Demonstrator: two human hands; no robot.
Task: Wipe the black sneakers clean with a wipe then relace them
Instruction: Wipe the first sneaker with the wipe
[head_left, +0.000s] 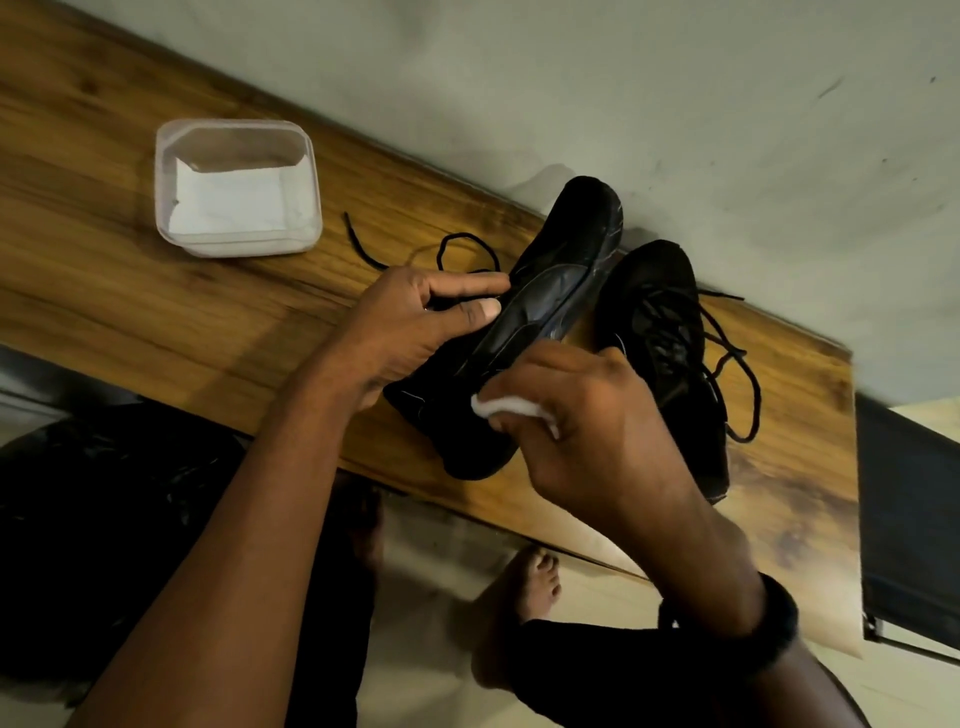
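Observation:
A black sneaker (563, 260) lies tipped on its side on the wooden shelf (156, 291), sole facing me, with no lace in it. My left hand (410, 332) grips its upper edge, thumb and fingers curled round it. My right hand (592, 431) pinches a white wipe (511, 408) and presses it against the sneaker's heel end. A second black sneaker (670, 353) stands upright just to the right, still laced, its lace ends trailing loose. A loose black lace (457, 244) lies on the wood behind my left hand.
A clear plastic tub (171, 156) holding white wipes sits at the shelf's left. A pale wall runs behind the shelf. Below the shelf's front edge are the person's bare foot (519, 603) and dark trousers. A dark panel (909, 519) stands at right.

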